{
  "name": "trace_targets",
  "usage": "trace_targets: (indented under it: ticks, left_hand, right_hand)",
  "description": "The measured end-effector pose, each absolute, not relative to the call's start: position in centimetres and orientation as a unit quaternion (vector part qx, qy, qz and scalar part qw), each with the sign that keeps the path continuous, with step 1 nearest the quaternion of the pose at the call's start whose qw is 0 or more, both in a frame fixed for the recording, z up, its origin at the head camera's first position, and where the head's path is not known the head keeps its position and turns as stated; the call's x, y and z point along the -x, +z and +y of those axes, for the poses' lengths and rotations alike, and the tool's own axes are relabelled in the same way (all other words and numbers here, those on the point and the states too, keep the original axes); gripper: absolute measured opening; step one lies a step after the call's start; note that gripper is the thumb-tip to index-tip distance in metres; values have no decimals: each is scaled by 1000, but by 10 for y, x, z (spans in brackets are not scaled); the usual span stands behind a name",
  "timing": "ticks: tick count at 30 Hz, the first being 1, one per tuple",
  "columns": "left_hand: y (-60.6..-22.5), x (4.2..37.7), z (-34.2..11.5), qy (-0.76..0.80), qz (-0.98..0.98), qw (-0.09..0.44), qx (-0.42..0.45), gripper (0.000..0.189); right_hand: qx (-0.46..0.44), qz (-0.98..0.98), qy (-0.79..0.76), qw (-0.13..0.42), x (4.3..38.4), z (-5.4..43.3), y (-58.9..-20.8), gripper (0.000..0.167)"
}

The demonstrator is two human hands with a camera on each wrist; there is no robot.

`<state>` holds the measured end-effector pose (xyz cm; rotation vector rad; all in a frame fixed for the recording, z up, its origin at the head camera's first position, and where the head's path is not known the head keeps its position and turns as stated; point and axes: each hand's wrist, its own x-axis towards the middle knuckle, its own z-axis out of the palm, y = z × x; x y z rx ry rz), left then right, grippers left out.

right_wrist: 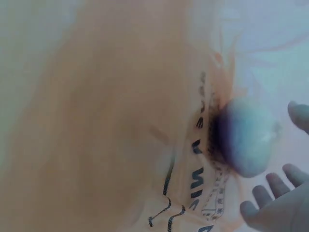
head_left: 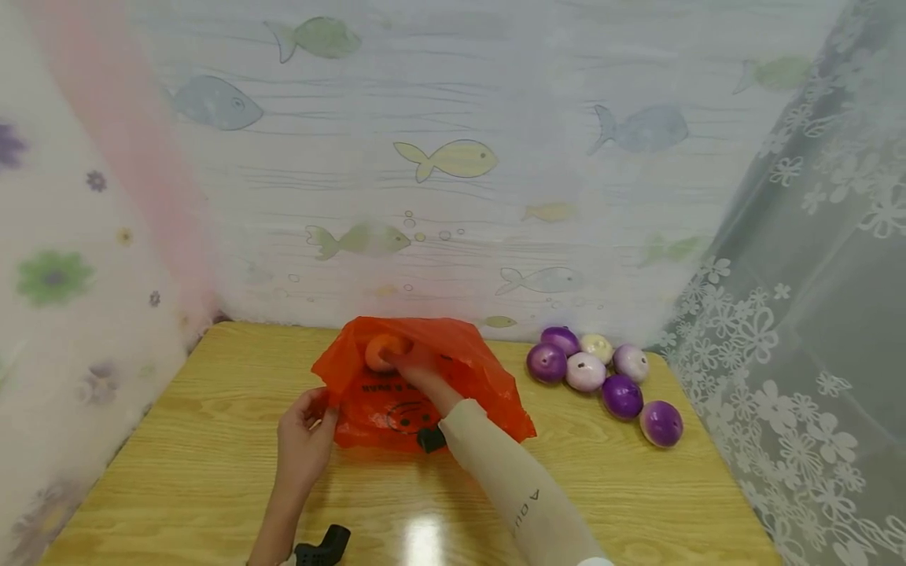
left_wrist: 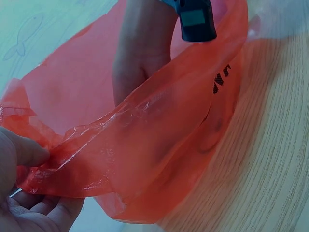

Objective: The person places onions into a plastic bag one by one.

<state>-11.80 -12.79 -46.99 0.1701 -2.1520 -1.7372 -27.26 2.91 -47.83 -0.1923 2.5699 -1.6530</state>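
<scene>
A red plastic bag (head_left: 488, 377) with black print lies on the table, its mouth spread toward me. My left hand (head_left: 306, 440) pinches the left edge of the bag between thumb and fingers, as the left wrist view also shows. My right hand (head_left: 419, 369) reaches inside, beside a round onion (head_left: 383, 353) tinted orange by the plastic. In the right wrist view this onion (right_wrist: 247, 137) looks purple and pale, with the fingers (right_wrist: 263, 197) spread apart and a gap between them and it. From the left wrist view, the bag's front hides those fingers.
Several purple and white onions (head_left: 586, 372) sit in a group at the table's back right, the nearest onion (head_left: 661, 424) closest to the right edge. Fish-patterned sheeting (head_left: 453, 259) rises behind the wooden table (head_left: 205, 448). A lacy translucent curtain (head_left: 786, 393) hangs on the right.
</scene>
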Motion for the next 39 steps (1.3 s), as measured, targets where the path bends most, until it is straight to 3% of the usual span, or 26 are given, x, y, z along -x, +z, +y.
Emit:
trace_targets:
  ticks: [4, 9, 17, 33, 39]
  left_hand:
    - [-471, 119, -128, -609, -767, 190, -68, 20]
    - [-469, 119, -128, -615, -761, 193, -74, 20]
    - [-469, 119, -128, -608, -766, 193, -82, 21]
    - [-469, 119, -126, -614, -762, 192, -81, 21]
    - [-469, 118, -125, -610, -765, 194, -78, 22]
  right_hand:
    - [107, 801, -589, 9, 268, 29, -475, 42]
    - [109, 780, -617, 12, 255, 31, -466, 50]
    - [103, 773, -618, 98, 225, 46, -446, 64]
    - [261, 732, -612, 144, 144, 113, -409, 40]
    - [339, 668, -655, 96, 131, 148, -400, 37]
